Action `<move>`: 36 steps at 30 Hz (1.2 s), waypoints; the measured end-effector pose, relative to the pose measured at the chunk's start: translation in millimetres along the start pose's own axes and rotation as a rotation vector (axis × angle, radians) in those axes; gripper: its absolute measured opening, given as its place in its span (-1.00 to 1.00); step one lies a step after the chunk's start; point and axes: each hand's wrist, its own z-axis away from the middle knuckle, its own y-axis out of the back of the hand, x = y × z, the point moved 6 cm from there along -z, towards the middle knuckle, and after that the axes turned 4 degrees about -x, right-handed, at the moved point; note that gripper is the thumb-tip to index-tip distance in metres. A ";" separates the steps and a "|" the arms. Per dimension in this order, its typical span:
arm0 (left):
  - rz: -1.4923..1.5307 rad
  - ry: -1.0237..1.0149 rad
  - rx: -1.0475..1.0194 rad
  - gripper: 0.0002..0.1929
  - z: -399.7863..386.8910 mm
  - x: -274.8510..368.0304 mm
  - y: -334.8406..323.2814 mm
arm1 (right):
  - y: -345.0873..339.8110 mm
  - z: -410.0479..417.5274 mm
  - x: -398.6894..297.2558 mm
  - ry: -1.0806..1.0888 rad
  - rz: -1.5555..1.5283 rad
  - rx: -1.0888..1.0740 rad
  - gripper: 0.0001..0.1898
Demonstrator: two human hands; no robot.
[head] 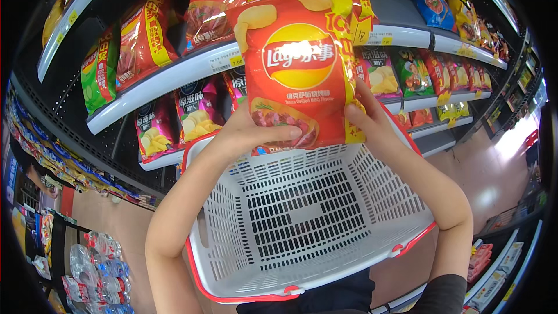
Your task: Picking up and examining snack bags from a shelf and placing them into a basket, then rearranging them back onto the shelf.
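A red bag of Lay's potato chips [301, 69], with a yellow strip down its right side, is held upright between both hands. My left hand [257, 133] grips its lower left corner, the thumb lying across the front. At the right edge my right hand [368, 115] holds the bag, with some fingers hidden behind it. Below the bag is a white plastic shopping basket [305, 255] with a red rim and slotted walls. Nothing lies on the visible part of its floor.
Shelves with a white front edge [170, 78] carry more chip bags, among them a green bag [99, 69] and a blue bag [431, 2]. Shrink-wrapped bottles [104, 270] stand at lower left. Another person's arm [39, 181] shows at far left. Tiled floor [471, 174] stretches off to the right.
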 end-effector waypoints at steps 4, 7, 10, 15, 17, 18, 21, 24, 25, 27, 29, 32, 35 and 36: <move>0.059 -0.013 0.027 -0.49 1.9 -0.7 4.4 | -9.0 -2.3 -5.2 -0.023 -0.418 -0.189 -0.37; 0.220 -0.015 0.027 -0.51 5.4 3.7 1.8 | -6.1 -4.4 -2.6 -0.025 -0.473 -0.270 -0.39; 0.201 -0.042 0.025 -0.52 6.4 3.7 2.9 | -9.0 -3.7 -3.3 0.044 -0.451 -0.291 -0.40; 0.206 -0.060 -0.014 -0.52 6.1 4.1 1.8 | -6.3 -1.9 -0.5 0.020 -0.409 -0.253 -0.44; 0.200 -0.073 -0.002 -0.53 6.3 4.9 1.2 | -10.6 0.8 -5.4 0.011 -0.387 -0.253 -0.46; 0.192 -0.086 0.010 -0.54 6.7 5.9 1.3 | -11.8 2.7 -7.5 -0.012 -0.244 -0.186 -0.48; 0.157 -0.089 0.008 -0.54 4.0 1.7 4.1 | -7.2 4.0 -3.6 0.000 -0.070 -0.144 -0.51; 0.188 -0.086 -0.014 -0.55 4.2 3.5 1.7 | -6.9 4.2 -4.4 0.014 -0.003 -0.162 -0.51; 0.187 -0.087 -0.013 -0.55 4.8 4.6 1.1 | -6.8 4.0 -4.3 -0.003 0.033 -0.157 -0.51; 0.168 -0.085 -0.005 -0.63 5.8 6.0 0.0 | -3.8 2.2 -1.1 -0.033 0.064 -0.146 -0.51; 0.177 -0.080 -0.015 -0.58 4.9 4.3 1.3 | -1.1 -2.8 3.1 -0.063 0.097 -0.133 -0.51; 0.238 -0.057 -0.096 -0.52 5.2 -7.0 1.0 | -9.7 -9.9 23.7 -0.230 -0.857 -0.236 -0.49; 0.324 -0.075 -0.214 -0.52 11.8 -21.3 -2.9 | -12.2 -9.3 56.0 -0.412 -0.598 -0.302 -0.43; 0.318 0.001 -0.282 -0.51 12.3 -30.2 -5.8 | -14.3 -5.7 56.4 -0.312 -0.400 -0.422 -0.38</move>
